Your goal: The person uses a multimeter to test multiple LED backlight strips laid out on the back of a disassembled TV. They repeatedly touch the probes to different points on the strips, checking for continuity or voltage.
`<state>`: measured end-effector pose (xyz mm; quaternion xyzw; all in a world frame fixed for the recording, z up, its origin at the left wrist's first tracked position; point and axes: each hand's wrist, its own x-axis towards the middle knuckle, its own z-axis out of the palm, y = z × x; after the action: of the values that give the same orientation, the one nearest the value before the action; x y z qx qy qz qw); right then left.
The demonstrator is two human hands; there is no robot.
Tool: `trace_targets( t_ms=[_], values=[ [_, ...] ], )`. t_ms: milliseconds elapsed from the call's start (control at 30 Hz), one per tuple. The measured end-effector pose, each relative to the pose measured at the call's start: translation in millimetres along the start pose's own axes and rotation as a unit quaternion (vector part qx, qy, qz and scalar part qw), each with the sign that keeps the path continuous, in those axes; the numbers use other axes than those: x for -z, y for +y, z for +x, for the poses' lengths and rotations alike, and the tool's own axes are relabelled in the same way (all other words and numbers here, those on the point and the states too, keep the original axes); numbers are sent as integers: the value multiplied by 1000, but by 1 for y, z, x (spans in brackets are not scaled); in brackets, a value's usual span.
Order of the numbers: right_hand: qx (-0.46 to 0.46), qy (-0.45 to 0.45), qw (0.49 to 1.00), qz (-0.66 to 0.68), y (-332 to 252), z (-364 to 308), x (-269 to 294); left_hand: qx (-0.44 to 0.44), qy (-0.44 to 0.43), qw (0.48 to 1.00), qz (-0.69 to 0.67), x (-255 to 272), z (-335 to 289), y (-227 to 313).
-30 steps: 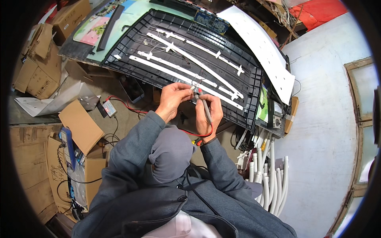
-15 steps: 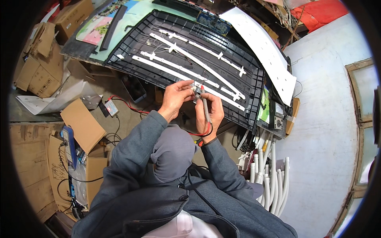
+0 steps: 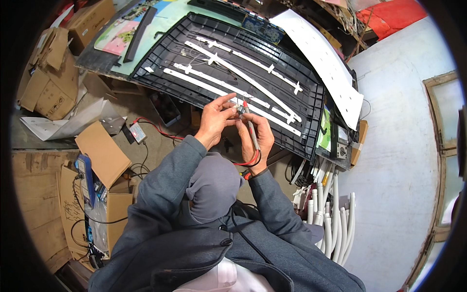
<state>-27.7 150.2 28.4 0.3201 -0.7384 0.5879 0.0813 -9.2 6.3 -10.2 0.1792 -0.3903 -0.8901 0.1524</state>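
My right hand [image 3: 261, 135] is closed round grey-handled test probes [image 3: 251, 127], one with a red tip end; their red and black leads hang beneath the palm. Beside it, my left hand [image 3: 212, 124] pinches something small and pale that I cannot make out, close to the probe tips, with its index finger stretched forward. Both hands are over the near edge of a black plastic TV back panel [image 3: 168, 90]. Several white LED strips [image 3: 279, 97] lie in the panel, some straight and one slanting across the others.
A white perforated sheet [image 3: 323, 63] leans along the panel's right side. An analog meter [image 3: 342, 143] stands by the right corner. White tubes [image 3: 335, 219] are bundled below it. Cardboard boxes [image 3: 51, 92] and a small boxed device with red leads [image 3: 137, 132] are at left.
My right hand and the probes have shifted slightly, the red tip end now a little further left and higher. My left index finger has lifted a little. The strips stay in place.
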Motion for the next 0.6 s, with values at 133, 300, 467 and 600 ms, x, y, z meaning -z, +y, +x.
trace_targets(
  t_ms=[133, 300, 467, 600],
  values=[
    [54, -29, 998, -27, -1, 3, 7, 16, -4, 1000, -11, 6, 3, 0],
    [4, -9, 1000, -17, -1, 0, 6, 25, 2, 1000, -4, 7, 5, -2],
    [-19, 37, 999, 0, 0, 1, -4, 0, 18, 1000, -6, 6, 7, -1],
    [-25, 63, 998, 8, 6, 1, -10, -3, 31, 999, -10, 3, 6, -1]
  ],
)
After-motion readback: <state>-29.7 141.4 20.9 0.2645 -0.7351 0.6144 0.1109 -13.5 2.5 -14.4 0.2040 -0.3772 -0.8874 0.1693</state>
